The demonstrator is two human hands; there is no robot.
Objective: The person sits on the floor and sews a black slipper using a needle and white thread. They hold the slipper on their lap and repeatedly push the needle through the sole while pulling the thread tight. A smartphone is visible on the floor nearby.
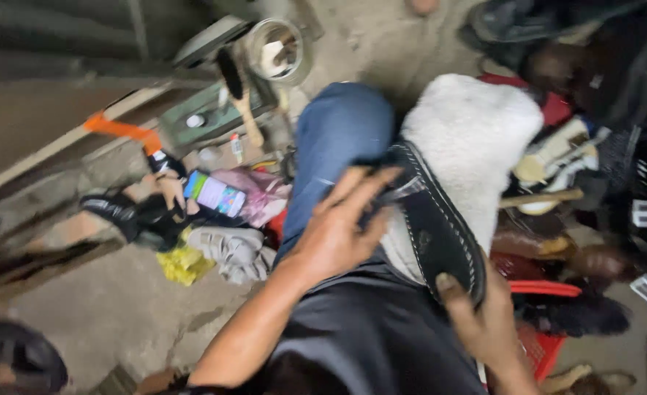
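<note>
A black sandal with white stitching along its edge lies across my lap, resting against a white fleecy cloth draped over my knee. My right hand grips the sandal's near end, thumb on its upper face. My left hand hovers at the sandal's far end with fingers spread, touching the strap area; the blur hides whether it holds anything. My blue-trousered knee rises behind it.
On the concrete floor to the left lie a phone with a lit screen, a yellow rag, a grey cloth, a brush and a round tin. Shoes, brushes and a red crate crowd the right.
</note>
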